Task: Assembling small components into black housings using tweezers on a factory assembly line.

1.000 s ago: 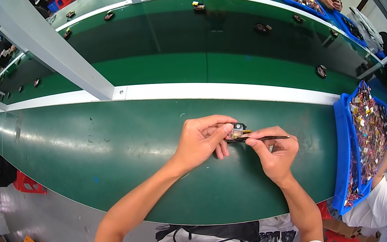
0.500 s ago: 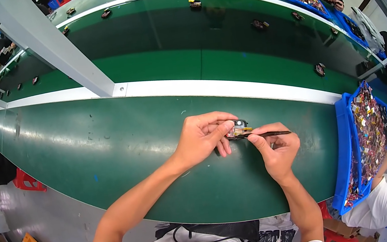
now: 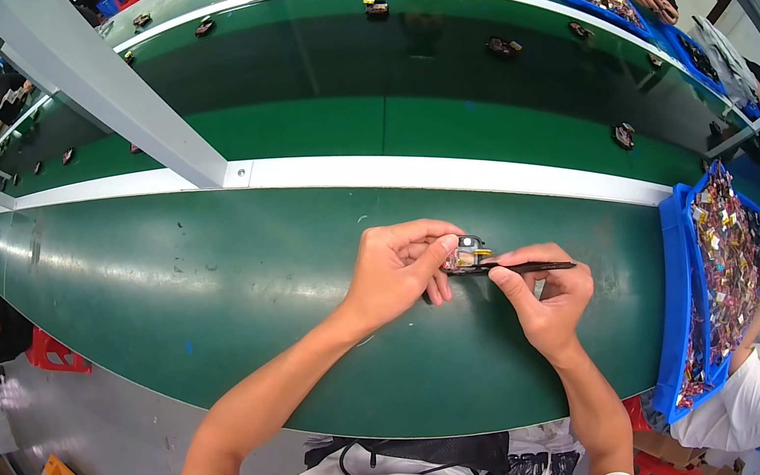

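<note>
Above the green worktop (image 3: 239,290), my left hand (image 3: 398,272) grips a small electronic device (image 3: 469,253) between thumb and fingers. It has a dark casing, a pale round spot near the top, and yellow and reddish parts inside. My right hand (image 3: 545,296) is closed on a slim black tool (image 3: 544,265) that looks like tweezers. The tool lies almost level, and its tip meets the device's lower right side. Whether the tip pinches anything is too small to tell.
Beyond a white rail (image 3: 449,173) runs a green conveyor belt (image 3: 303,130) carrying several small devices. Blue trays (image 3: 678,310) full of small parts stand at my right. A metal post (image 3: 108,91) rises at the left. Co-workers sit across and to both sides.
The devices on the belt have shifted slightly left. My right hand and the tool have moved a touch rightward, while my left hand has stayed nearly still with the device.
</note>
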A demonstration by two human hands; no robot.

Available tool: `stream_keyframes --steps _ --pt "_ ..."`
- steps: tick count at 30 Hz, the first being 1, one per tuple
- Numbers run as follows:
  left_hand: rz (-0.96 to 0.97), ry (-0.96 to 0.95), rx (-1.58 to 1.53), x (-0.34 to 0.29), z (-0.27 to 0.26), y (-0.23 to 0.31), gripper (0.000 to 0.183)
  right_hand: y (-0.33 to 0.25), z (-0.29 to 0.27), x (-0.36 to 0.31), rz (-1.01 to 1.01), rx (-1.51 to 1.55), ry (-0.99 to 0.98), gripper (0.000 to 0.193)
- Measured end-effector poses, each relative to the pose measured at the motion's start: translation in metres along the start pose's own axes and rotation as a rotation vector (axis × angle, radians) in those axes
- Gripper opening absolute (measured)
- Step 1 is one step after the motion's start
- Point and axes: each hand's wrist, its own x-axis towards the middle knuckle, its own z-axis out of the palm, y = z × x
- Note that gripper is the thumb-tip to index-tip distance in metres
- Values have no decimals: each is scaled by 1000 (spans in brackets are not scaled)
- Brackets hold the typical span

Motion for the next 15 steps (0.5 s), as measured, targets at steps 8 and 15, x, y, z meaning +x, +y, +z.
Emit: stream_keyframes --steps 8,15 --pt "17 13 18 -1 1 2 25 -3 -3 -1 -57 -112 -106 10" --pt "12 13 32 -1 2 1 24 2 2 0 -159 -104 -72 12"
